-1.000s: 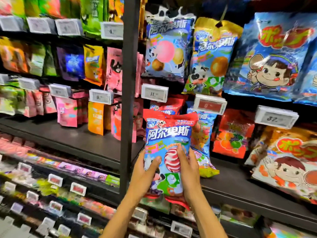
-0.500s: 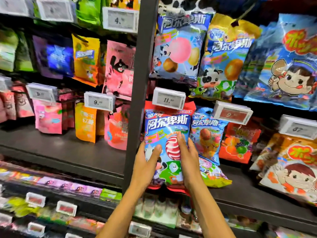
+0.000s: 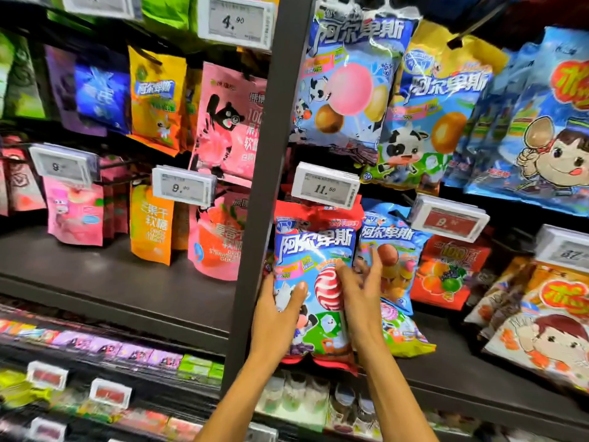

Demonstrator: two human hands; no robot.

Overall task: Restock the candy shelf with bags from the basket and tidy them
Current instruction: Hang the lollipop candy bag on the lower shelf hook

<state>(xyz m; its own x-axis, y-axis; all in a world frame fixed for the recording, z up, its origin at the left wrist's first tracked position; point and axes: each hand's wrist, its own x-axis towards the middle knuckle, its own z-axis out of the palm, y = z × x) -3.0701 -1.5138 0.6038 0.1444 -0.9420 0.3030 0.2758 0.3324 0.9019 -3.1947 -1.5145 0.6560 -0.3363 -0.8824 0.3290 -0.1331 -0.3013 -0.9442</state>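
lollipop bag (image 3: 314,250) raised under price tag (image 3: 325,185), right hand (image 3: 360,304) fingers (image 3: 373,264) spread

both forearms raised, converging upward; left hand (image 3: 276,317) grips bag (image 3: 314,244) at its left edge, thumb across front; right hand (image 3: 360,301) grips the right edge, thumb on front, fingers (image 3: 373,261) spread behind
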